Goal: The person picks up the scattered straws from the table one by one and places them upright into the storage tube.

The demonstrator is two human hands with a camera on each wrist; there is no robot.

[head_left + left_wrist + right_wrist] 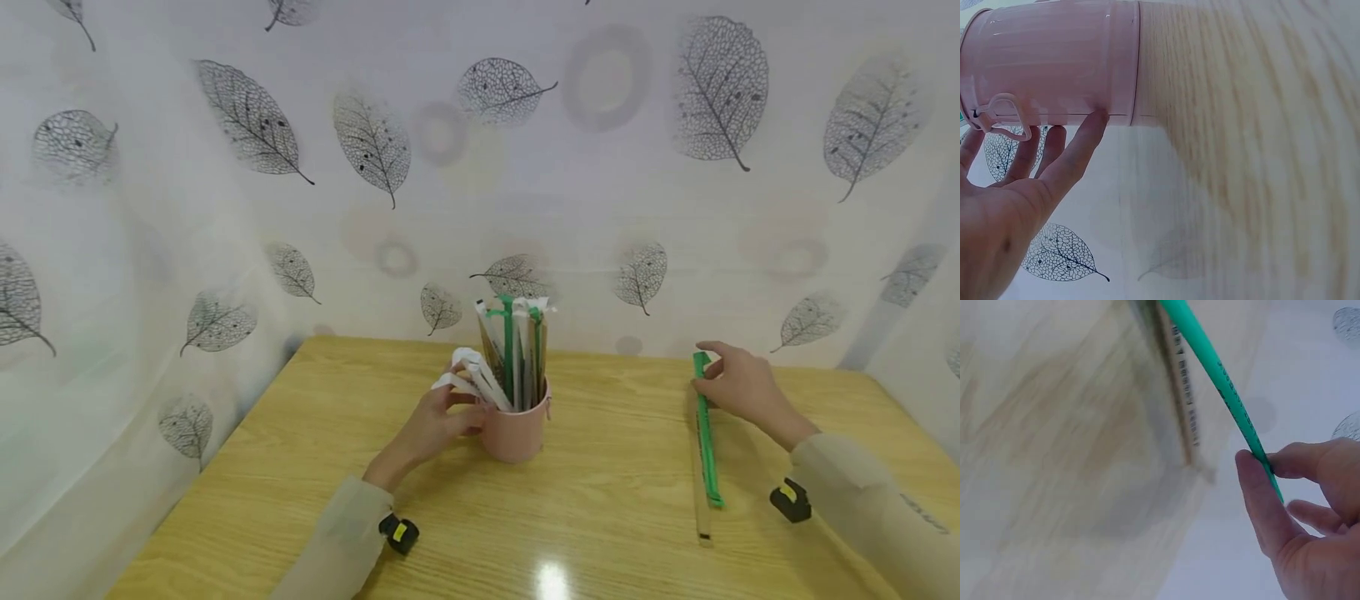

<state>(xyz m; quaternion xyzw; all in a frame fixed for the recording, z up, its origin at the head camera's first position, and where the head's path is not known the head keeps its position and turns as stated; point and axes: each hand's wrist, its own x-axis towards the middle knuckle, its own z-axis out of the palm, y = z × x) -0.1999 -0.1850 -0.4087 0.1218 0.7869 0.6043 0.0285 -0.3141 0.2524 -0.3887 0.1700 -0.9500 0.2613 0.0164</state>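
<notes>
A pink metal bucket (513,435) stands on the table, packed with slim wrapped sticks (517,354) in green, white and clear sleeves. My left hand (429,425) is at the bucket's left side, fingertips against its wall. In the left wrist view the bucket (1054,59) shows a small side handle (1011,115) near those fingers (1075,153). At the right, my right hand (742,385) pinches the far end of a long green-wrapped stick (706,442) with printed lettering. Beneath it lies a clear-wrapped stick (702,512), also printed, on the table.
The wooden table (615,500) ends at a pale curtain (540,192) with a leaf pattern, which hangs behind it and down its left side. White-wrapped sticks (486,385) lean out of the bucket over my left hand.
</notes>
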